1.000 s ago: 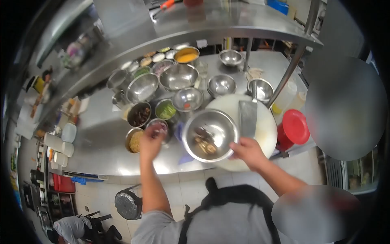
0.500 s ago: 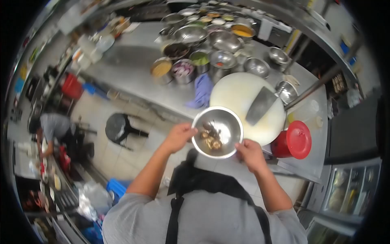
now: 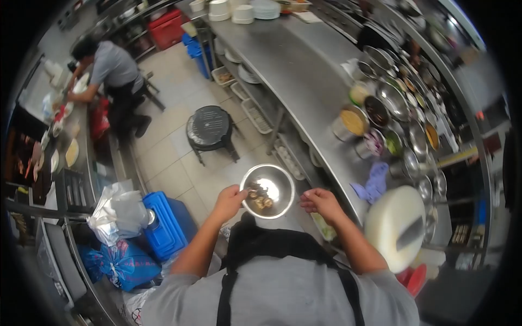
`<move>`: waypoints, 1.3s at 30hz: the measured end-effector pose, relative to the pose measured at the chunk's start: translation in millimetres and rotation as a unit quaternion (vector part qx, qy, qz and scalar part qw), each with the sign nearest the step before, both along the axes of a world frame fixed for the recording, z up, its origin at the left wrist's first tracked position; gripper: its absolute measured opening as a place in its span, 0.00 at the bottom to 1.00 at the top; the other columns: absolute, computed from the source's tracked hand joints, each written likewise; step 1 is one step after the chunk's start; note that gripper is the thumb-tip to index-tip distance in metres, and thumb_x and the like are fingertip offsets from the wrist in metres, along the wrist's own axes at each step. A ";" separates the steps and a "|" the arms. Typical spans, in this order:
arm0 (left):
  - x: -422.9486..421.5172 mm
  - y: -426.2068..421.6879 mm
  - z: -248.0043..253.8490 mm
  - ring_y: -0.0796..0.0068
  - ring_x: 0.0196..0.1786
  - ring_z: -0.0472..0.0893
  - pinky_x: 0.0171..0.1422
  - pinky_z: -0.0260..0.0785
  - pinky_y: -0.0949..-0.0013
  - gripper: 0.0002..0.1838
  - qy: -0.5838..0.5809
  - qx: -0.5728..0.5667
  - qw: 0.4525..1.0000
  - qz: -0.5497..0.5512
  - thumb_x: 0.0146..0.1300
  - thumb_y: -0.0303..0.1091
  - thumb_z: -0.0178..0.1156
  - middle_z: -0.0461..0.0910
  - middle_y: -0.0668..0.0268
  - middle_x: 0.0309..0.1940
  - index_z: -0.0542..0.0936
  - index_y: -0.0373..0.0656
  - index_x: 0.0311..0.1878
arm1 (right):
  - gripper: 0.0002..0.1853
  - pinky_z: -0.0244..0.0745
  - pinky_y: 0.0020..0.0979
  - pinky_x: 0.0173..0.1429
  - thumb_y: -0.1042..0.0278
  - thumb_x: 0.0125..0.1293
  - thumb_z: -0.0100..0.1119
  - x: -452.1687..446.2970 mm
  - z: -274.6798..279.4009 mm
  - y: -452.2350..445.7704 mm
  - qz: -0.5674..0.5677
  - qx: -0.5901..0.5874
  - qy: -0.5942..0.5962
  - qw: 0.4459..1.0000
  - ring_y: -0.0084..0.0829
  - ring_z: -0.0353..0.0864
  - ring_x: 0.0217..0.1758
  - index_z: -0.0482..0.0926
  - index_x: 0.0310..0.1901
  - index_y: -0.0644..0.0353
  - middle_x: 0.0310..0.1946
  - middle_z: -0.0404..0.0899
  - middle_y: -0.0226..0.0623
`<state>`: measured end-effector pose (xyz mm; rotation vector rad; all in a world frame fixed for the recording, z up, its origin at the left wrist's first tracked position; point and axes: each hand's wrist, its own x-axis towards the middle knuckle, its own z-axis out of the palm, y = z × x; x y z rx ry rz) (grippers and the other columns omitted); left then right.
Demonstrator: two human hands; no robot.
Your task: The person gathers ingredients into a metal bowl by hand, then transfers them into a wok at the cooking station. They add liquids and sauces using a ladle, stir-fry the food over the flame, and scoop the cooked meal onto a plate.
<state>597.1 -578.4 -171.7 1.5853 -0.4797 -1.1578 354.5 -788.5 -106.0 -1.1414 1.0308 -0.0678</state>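
Observation:
A steel bowl (image 3: pixel 280 190) with brown, mushroom-like pieces (image 3: pixel 261 202) in it hangs in front of my body, above the floor. My left hand (image 3: pixel 231 200) grips its left rim, thumb over the edge. Just off the bowl's right side is my right hand (image 3: pixel 321 203), its fingers loosely curled and apart, with nothing visible in them. To the right, a white round board (image 3: pixel 385 223) bears a wide metal blade (image 3: pixel 411 234). A purple cloth (image 3: pixel 374 183) lies on the steel table (image 3: pixel 293 70) behind it.
A black stool (image 3: pixel 209 127) stands on the tiled floor ahead. At left, a seated person (image 3: pixel 115 70) leans over a counter. Blue bin (image 3: pixel 166 225) and foil-like bags (image 3: pixel 117 212) are at lower left. Containers of food, including an orange-yellow one (image 3: pixel 353 123), crowd the table's right part.
The view has swung left, away from the board. My left hand came from the food containers to the bowl's left rim. My right hand has let go of the bowl.

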 end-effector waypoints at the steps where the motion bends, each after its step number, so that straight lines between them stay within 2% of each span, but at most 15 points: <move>1: 18.8 20.9 0.7 0.81 0.34 0.78 0.39 0.75 0.73 0.10 0.001 0.004 1.000 0.013 0.68 0.35 0.56 0.78 0.69 0.31 0.79 0.38 0.39 | 0.12 0.78 0.28 0.41 0.62 0.67 0.60 25.9 -7.1 -4.0 0.033 0.007 0.018 0.999 0.28 0.83 0.41 0.78 0.44 0.64 0.38 0.81 0.34; 3: 50.5 56.6 9.5 0.80 0.26 0.73 0.32 0.71 0.71 0.13 -0.084 0.077 0.986 0.118 0.65 0.37 0.59 0.73 0.69 0.22 0.76 0.36 0.31 | 0.12 0.78 0.27 0.40 0.64 0.66 0.60 71.7 -24.5 -15.1 0.093 -0.004 0.035 0.995 0.27 0.83 0.41 0.78 0.43 0.64 0.39 0.82 0.35; 8: 97.7 118.2 18.8 0.79 0.25 0.72 0.28 0.65 0.72 0.13 -0.037 0.102 0.932 0.346 0.64 0.37 0.59 0.73 0.68 0.22 0.76 0.36 0.31 | 0.10 0.76 0.25 0.32 0.65 0.65 0.60 194.6 -58.1 -52.4 0.206 -0.082 0.062 0.973 0.25 0.83 0.32 0.79 0.37 0.63 0.31 0.82 0.35; 11: 117.7 142.9 -0.7 0.84 0.30 0.74 0.33 0.73 0.74 0.08 -0.082 0.160 0.914 0.364 0.67 0.36 0.55 0.72 0.74 0.27 0.77 0.42 0.36 | 0.09 0.74 0.24 0.26 0.65 0.64 0.60 269.2 -75.0 -78.7 0.199 -0.100 0.065 0.973 0.23 0.82 0.27 0.79 0.33 0.63 0.27 0.82 0.35; 14: 125.4 125.7 27.8 0.85 0.28 0.73 0.32 0.73 0.75 0.08 -0.053 0.184 0.902 0.387 0.67 0.35 0.55 0.71 0.74 0.25 0.74 0.44 0.32 | 0.11 0.74 0.24 0.25 0.63 0.62 0.62 344.7 -122.2 -116.9 0.176 -0.093 0.038 0.979 0.25 0.83 0.26 0.80 0.35 0.64 0.26 0.82 0.37; 17: 123.7 107.3 33.1 0.81 0.24 0.71 0.26 0.64 0.74 0.10 0.011 0.180 0.867 0.465 0.64 0.36 0.58 0.74 0.70 0.25 0.77 0.37 0.34 | 0.16 0.78 0.31 0.31 0.58 0.59 0.64 413.7 -193.1 -143.4 0.273 -0.199 0.112 0.934 0.30 0.85 0.32 0.81 0.37 0.65 0.32 0.84 0.43; 19: 131.5 90.7 25.7 0.80 0.26 0.71 0.27 0.67 0.73 0.08 0.059 0.199 0.838 0.505 0.64 0.34 0.58 0.74 0.70 0.26 0.77 0.38 0.35 | 0.21 0.79 0.40 0.42 0.56 0.58 0.63 458.4 -278.3 -165.8 0.260 -0.473 0.122 0.833 0.40 0.85 0.44 0.80 0.45 0.66 0.43 0.83 0.51; 21: 138.6 77.9 0.4 0.80 0.27 0.72 0.29 0.69 0.73 0.08 0.102 0.199 0.810 0.542 0.64 0.33 0.58 0.74 0.70 0.26 0.77 0.38 0.35 | 0.22 0.77 0.42 0.49 0.58 0.58 0.63 500.5 -318.2 -194.3 0.280 -0.418 0.222 0.835 0.44 0.82 0.50 0.79 0.48 0.67 0.48 0.81 0.52; 23: 142.8 66.3 -10.0 0.79 0.31 0.75 0.36 0.74 0.72 0.07 0.138 0.208 0.790 0.559 0.65 0.31 0.57 0.76 0.68 0.29 0.77 0.38 0.36 | 0.24 0.74 0.44 0.58 0.61 0.59 0.61 515.3 -342.3 -227.5 0.343 -0.319 0.350 0.811 0.48 0.78 0.57 0.76 0.54 0.67 0.54 0.78 0.52; 27: 168.1 32.3 -11.3 0.78 0.36 0.79 0.43 0.73 0.73 0.06 0.197 0.151 0.774 0.583 0.67 0.29 0.54 0.81 0.64 0.36 0.78 0.37 0.40 | 0.25 0.73 0.45 0.60 0.65 0.62 0.54 512.7 -377.7 -279.7 0.207 -0.368 0.408 0.809 0.50 0.78 0.56 0.69 0.60 0.67 0.56 0.75 0.53; 29: 173.0 20.4 -15.9 0.78 0.36 0.79 0.43 0.73 0.73 0.07 0.214 0.172 0.763 0.585 0.67 0.29 0.54 0.81 0.65 0.36 0.79 0.37 0.41 | 0.23 0.73 0.45 0.61 0.67 0.63 0.52 496.5 -350.9 -284.5 0.207 -0.419 0.440 0.767 0.47 0.78 0.57 0.70 0.59 0.66 0.55 0.77 0.51; 32: 171.6 7.3 -39.3 0.81 0.34 0.77 0.41 0.70 0.77 0.06 0.230 0.187 0.749 0.593 0.67 0.29 0.55 0.80 0.67 0.34 0.79 0.38 0.41 | 0.27 0.70 0.43 0.63 0.65 0.62 0.56 471.2 -351.6 -303.3 0.206 -0.325 0.542 0.747 0.51 0.72 0.62 0.64 0.61 0.69 0.58 0.72 0.56; 35: 162.4 8.8 -53.1 0.88 0.27 0.68 0.32 0.58 0.81 0.04 0.214 0.205 0.769 0.566 0.66 0.27 0.56 0.76 0.74 0.28 0.78 0.39 0.38 | 0.28 0.68 0.42 0.65 0.65 0.61 0.56 449.5 -350.6 -302.5 0.153 -0.298 0.575 0.747 0.50 0.70 0.63 0.64 0.61 0.69 0.60 0.70 0.55; 37: 152.4 12.6 -64.8 0.88 0.27 0.67 0.32 0.57 0.81 0.03 0.217 0.198 0.769 0.568 0.66 0.27 0.56 0.76 0.74 0.27 0.78 0.39 0.38 | 0.23 0.66 0.42 0.66 0.67 0.61 0.55 428.7 -376.9 -312.6 0.340 -0.420 0.518 0.664 0.50 0.71 0.62 0.68 0.57 0.68 0.58 0.71 0.54; 39: 146.3 13.8 -66.9 0.89 0.27 0.66 0.32 0.56 0.81 0.04 0.207 0.210 0.775 0.559 0.65 0.27 0.57 0.76 0.74 0.28 0.79 0.38 0.39 | 0.20 0.64 0.40 0.67 0.68 0.61 0.55 416.0 -381.5 -292.3 0.308 -0.574 0.408 0.640 0.49 0.72 0.61 0.72 0.53 0.69 0.54 0.74 0.56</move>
